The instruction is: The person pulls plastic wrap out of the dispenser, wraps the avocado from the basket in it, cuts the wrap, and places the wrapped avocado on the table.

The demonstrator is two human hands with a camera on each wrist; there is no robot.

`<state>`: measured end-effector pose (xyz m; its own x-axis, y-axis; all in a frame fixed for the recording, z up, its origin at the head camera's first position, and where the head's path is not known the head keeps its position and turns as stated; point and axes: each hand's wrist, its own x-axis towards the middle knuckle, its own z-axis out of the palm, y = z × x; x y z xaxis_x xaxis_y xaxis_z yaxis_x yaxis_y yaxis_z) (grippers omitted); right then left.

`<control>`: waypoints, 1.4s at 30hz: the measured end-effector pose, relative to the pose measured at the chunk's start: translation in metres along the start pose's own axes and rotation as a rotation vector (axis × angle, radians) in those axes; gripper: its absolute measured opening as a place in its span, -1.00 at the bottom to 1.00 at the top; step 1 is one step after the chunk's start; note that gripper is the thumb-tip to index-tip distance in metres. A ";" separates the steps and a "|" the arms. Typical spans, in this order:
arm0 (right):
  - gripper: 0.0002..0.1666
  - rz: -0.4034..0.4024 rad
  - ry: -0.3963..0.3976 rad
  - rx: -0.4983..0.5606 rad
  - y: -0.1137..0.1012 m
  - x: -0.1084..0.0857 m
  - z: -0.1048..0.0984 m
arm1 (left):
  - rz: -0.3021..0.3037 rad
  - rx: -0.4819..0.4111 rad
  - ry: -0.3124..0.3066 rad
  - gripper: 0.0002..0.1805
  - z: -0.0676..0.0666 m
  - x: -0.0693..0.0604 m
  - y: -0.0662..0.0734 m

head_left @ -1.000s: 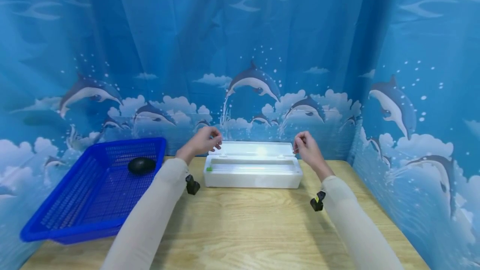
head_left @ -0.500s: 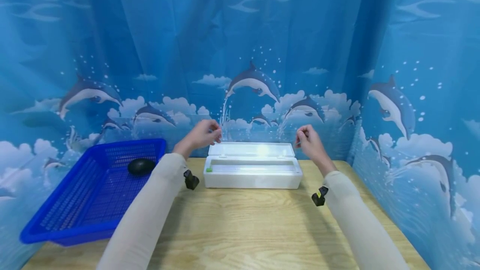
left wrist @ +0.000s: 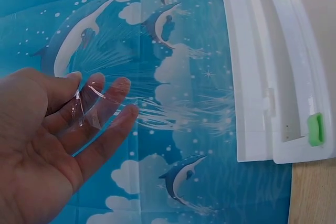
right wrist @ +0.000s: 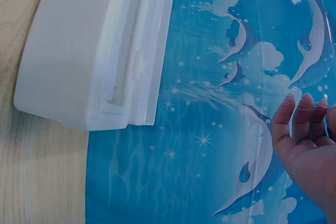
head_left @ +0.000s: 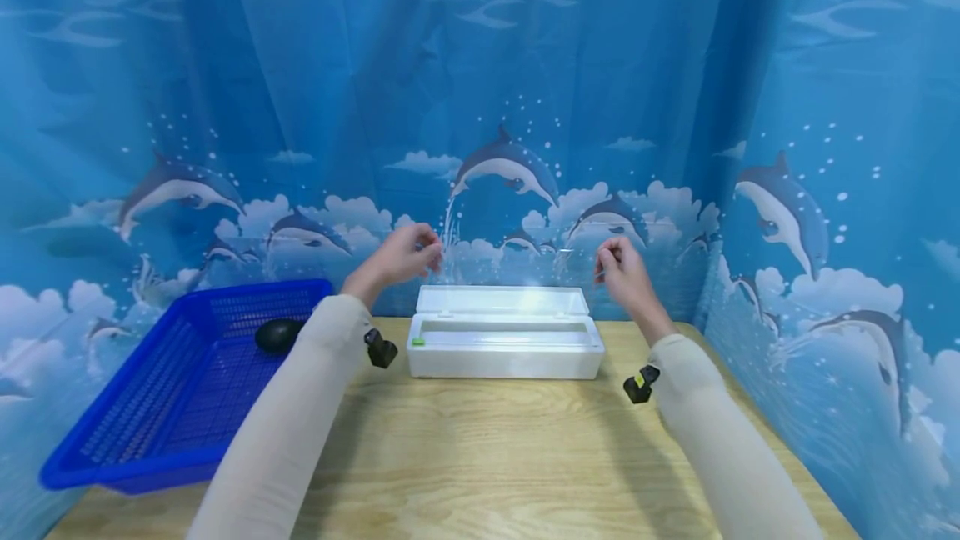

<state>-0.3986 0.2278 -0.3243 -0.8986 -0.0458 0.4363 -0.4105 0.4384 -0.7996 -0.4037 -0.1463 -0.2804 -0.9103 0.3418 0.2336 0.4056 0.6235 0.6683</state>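
Note:
Behind and above the white cling film dispenser (head_left: pixel 506 362), both hands are raised at either end, holding a sheet of clear cling film (left wrist: pixel 90 115) between them. My left hand (head_left: pixel 405 254) pinches one corner between thumb and forefinger, the film crinkling over its other fingers. The right hand (head_left: pixel 626 273) grips the other side with curled fingers; its thumb is cut off in the right wrist view. The film is barely visible apart from glints and creases. The dispenser's lid (head_left: pixel 502 300) stands raised at the back. A green slide cutter (left wrist: pixel 315 129) sits at its left end.
At the left stands a blue plastic basket (head_left: pixel 187 457) holding a dark oval object (head_left: pixel 277 336), partly behind the left sleeve (head_left: pixel 277 423). Under everything is a wooden table (head_left: pixel 480 457). A blue dolphin-print curtain (head_left: pixel 480 107) hangs close behind the dispenser and at the right.
Both hands have risen steadily, away from the dispenser, with the cling film between them. The right hand has also shifted slightly to the right. Dispenser and basket stay in place.

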 end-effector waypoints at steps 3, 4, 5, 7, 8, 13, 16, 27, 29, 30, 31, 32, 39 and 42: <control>-0.71 -0.010 0.011 0.001 -0.005 0.001 -0.002 | -0.001 0.004 0.010 -0.74 -0.004 0.001 0.004; -0.71 -0.017 0.017 -0.006 -0.006 0.002 -0.002 | 0.004 0.007 0.013 -0.74 -0.005 0.001 0.005; -0.71 -0.019 0.021 -0.005 -0.008 0.002 -0.002 | 0.008 0.013 0.016 -0.74 -0.007 0.001 0.006; -0.70 -0.034 0.030 -0.010 -0.011 0.003 -0.003 | 0.021 0.017 0.021 -0.73 -0.009 0.001 0.009; -0.69 -0.038 0.032 -0.013 -0.013 0.003 -0.004 | 0.026 0.018 0.024 -0.73 -0.011 0.001 0.010; -0.66 -0.035 0.039 -0.005 -0.022 0.005 -0.007 | 0.039 0.037 0.043 -0.74 -0.017 0.001 0.016; -0.67 -0.042 0.043 -0.003 -0.027 0.006 -0.008 | 0.045 0.056 0.057 -0.74 -0.021 0.002 0.019; -0.70 -0.067 0.049 0.003 -0.043 0.011 -0.015 | 0.049 0.065 0.066 -0.75 -0.035 0.002 0.036; -0.69 -0.067 0.051 0.001 -0.046 0.011 -0.017 | 0.049 0.070 0.075 -0.75 -0.037 0.002 0.038; -0.68 -0.067 0.054 0.000 -0.048 0.011 -0.017 | 0.053 0.074 0.078 -0.75 -0.037 0.003 0.039; -0.68 -0.068 0.058 -0.001 -0.050 0.011 -0.017 | 0.056 0.077 0.079 -0.76 -0.038 0.003 0.040; -0.69 -0.071 0.062 -0.005 -0.051 0.012 -0.018 | 0.059 0.082 0.083 -0.76 -0.039 0.003 0.041; -0.66 -0.081 0.087 -0.012 -0.059 0.013 -0.020 | 0.067 0.102 0.089 -0.76 -0.045 0.003 0.048; -0.65 -0.094 0.092 -0.013 -0.061 0.013 -0.021 | 0.063 0.100 0.091 -0.76 -0.047 0.003 0.051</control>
<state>-0.3821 0.2197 -0.2614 -0.8381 -0.0054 0.5455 -0.4899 0.4473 -0.7483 -0.3896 -0.1466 -0.2130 -0.8847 0.3199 0.3390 0.4641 0.6716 0.5776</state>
